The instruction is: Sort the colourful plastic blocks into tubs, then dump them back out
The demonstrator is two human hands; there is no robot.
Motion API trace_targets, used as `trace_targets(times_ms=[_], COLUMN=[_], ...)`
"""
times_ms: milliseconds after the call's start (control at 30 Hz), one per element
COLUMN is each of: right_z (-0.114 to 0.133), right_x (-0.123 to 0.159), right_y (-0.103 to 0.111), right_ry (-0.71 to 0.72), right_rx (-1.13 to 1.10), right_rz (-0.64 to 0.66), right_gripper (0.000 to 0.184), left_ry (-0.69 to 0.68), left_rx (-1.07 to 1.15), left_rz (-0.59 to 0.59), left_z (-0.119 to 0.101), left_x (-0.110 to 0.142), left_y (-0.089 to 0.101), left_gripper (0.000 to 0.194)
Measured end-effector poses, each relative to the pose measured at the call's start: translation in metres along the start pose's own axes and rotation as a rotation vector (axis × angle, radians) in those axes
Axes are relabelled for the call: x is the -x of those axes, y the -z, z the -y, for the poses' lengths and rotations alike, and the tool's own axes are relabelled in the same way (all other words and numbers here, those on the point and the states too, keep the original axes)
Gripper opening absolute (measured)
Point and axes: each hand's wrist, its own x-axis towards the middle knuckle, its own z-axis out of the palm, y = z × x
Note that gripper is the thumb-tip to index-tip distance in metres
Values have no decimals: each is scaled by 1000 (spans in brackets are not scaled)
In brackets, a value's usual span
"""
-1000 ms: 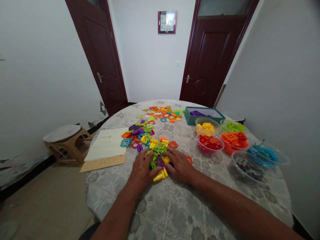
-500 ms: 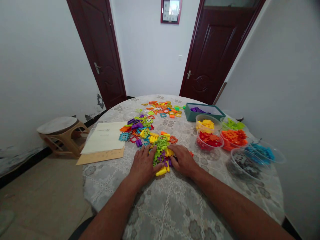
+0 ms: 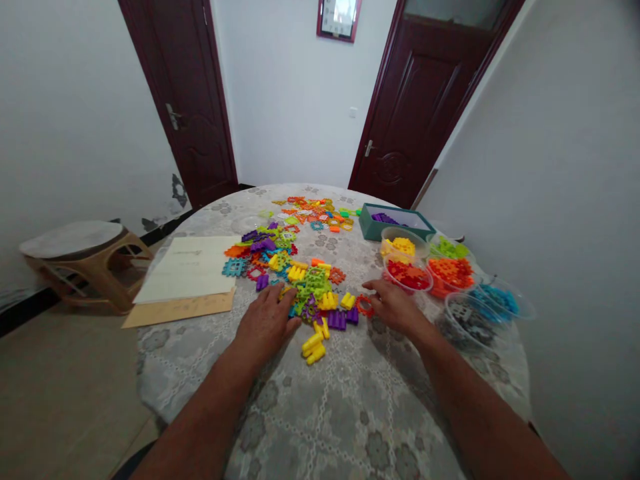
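Observation:
My left hand (image 3: 266, 321) rests palm down with its fingers apart on the left edge of a pile of plastic building pieces. Lime-green pieces (image 3: 316, 281) lie at the middle of this pile. Just right of them are yellow tube-like pieces (image 3: 329, 301) and purple ones (image 3: 337, 320). A few yellow pieces (image 3: 313, 348) lie nearer to me. My right hand (image 3: 395, 307) hovers low at the right side, fingers apart, its fingertips beside a red ring-shaped piece (image 3: 365, 305). Whether they touch it I cannot tell.
Clear tubs on the right hold sorted pieces: yellow (image 3: 401, 247), red (image 3: 407, 275), orange (image 3: 451, 272), green, blue and grey (image 3: 473, 319). Behind them stands a green box (image 3: 373, 229) with purple pieces. Paper sheets (image 3: 185, 270) lie left; loose pieces (image 3: 313, 212) lie at the back.
My right hand has moved right, off the pile, and yellow and purple pieces now lie spread there. My left hand stays at the pile's left edge. The view has shifted slightly.

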Motion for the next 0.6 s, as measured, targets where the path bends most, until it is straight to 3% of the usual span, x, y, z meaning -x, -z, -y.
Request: trace_targets(times_ms=[267,433,600], right_z=[-14,-12,-6], right_x=[10,8,9], right_y=[-18,-13,-3], right_ry=[63,36,-22], right_rx=[102,52,-63], right_rz=[43,66,70], right_gripper=[44,46,33], left_ry=[-14,-40,-186], left_rx=[-95,-41,97], left_rz=[-34,-79,-133], left_z=[2,-1,-12], left_x=[-1,-1,4], left_y=[10,13,15], left_gripper=[52,46,40])
